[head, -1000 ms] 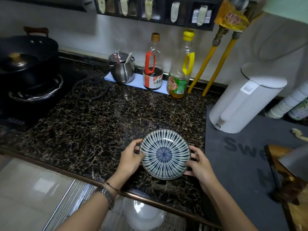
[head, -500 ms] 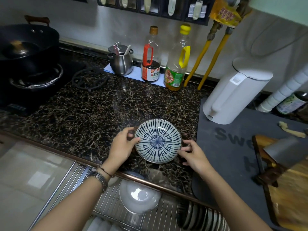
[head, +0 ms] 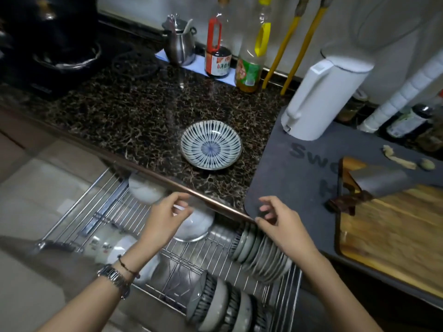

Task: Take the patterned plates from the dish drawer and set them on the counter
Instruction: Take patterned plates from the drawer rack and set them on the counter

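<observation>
A blue-and-white striped patterned plate [head: 211, 144] lies flat on the dark marble counter [head: 134, 116], with no hand on it. Below the counter edge the wire dish drawer [head: 191, 257] stands pulled out. A row of plates on edge [head: 260, 254] fills its right side, and a second row [head: 225, 305] stands nearer to me. My left hand [head: 165, 216] hovers empty over a white bowl [head: 196, 226] in the drawer. My right hand [head: 285, 224] hangs empty, fingers apart, just above the right row of plates.
A white kettle [head: 321, 97] stands on a grey mat [head: 294, 188] to the right, beside a wooden cutting board [head: 393, 236] with a cleaver [head: 378, 180]. Sauce bottles [head: 218, 56], a steel pot [head: 179, 41] and a black wok [head: 50, 32] line the back. More white bowls [head: 143, 188] sit in the drawer.
Both hands let go of the patterned plate, which stays on the counter, and drew back down over the open drawer. The view tilted down, showing more of the drawer.
</observation>
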`<action>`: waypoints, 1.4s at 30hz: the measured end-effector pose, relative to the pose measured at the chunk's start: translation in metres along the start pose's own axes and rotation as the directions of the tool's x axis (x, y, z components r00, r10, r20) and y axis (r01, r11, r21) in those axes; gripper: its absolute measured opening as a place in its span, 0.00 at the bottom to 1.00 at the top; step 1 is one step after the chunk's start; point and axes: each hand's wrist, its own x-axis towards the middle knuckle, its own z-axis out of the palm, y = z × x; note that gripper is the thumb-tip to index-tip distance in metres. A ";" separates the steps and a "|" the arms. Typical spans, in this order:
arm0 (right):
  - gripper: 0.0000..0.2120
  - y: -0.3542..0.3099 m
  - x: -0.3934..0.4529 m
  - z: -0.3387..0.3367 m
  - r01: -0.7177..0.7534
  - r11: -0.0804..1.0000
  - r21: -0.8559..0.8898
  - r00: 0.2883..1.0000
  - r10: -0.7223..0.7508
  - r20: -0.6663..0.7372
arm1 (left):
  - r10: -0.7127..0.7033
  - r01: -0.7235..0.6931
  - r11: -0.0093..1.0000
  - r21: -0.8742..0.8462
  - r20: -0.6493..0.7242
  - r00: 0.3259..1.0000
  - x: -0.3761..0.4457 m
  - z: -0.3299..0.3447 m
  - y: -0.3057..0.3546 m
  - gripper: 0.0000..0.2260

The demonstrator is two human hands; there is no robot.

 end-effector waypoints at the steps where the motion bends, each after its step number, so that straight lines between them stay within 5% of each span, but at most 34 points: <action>1: 0.19 0.005 -0.008 0.003 0.006 1.000 -0.009 1.000 -0.006 0.014 | -0.020 0.020 1.000 -0.005 0.012 1.000 -0.009 0.010 -0.006 0.12; 13: 0.20 0.063 -0.058 0.062 -0.135 0.991 0.012 0.989 0.134 0.066 | -0.157 0.181 0.982 -0.061 0.289 0.944 -0.029 0.136 -0.079 0.10; 27: 0.20 0.104 -0.047 0.113 -0.263 0.962 0.072 0.965 0.260 0.042 | -0.137 0.236 0.951 -0.203 0.405 0.904 0.005 0.216 -0.127 0.13; 32: 0.24 0.109 -0.038 0.122 -0.306 0.950 0.059 0.952 0.304 0.043 | -0.126 0.232 0.940 -0.251 0.377 0.918 0.004 0.221 -0.135 0.18; 42: 0.24 0.108 -0.022 0.126 -0.319 0.945 0.073 0.948 0.317 0.040 | -0.009 0.084 0.968 -0.238 0.299 0.954 -0.001 0.210 -0.128 0.12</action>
